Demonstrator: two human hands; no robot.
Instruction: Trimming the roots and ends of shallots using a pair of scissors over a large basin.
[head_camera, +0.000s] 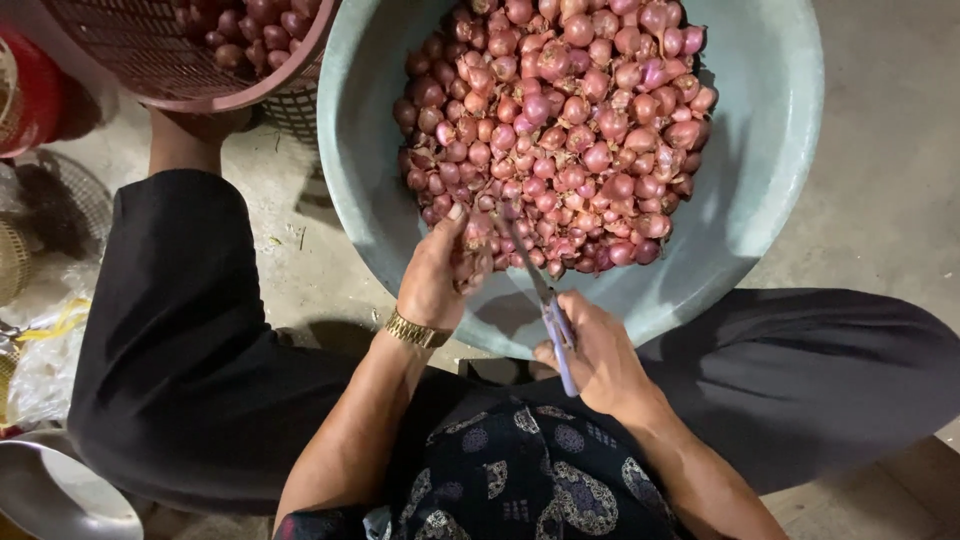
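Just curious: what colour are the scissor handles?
Pale purple-blue scissor handles, gripped in the right hand; seen in the head view.

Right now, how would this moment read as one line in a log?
left hand: holds shallots at basin edge | right hand: grips scissors pointing at them | basin: full of shallots | basket: upper left, more shallots

A big green basin (770, 150) heaped with shallots (560, 120) fills the space ahead between the knees. Bare basin wall lies open to the right. A red basket (170, 70) crowds the left rim; clutter lines the left floor.
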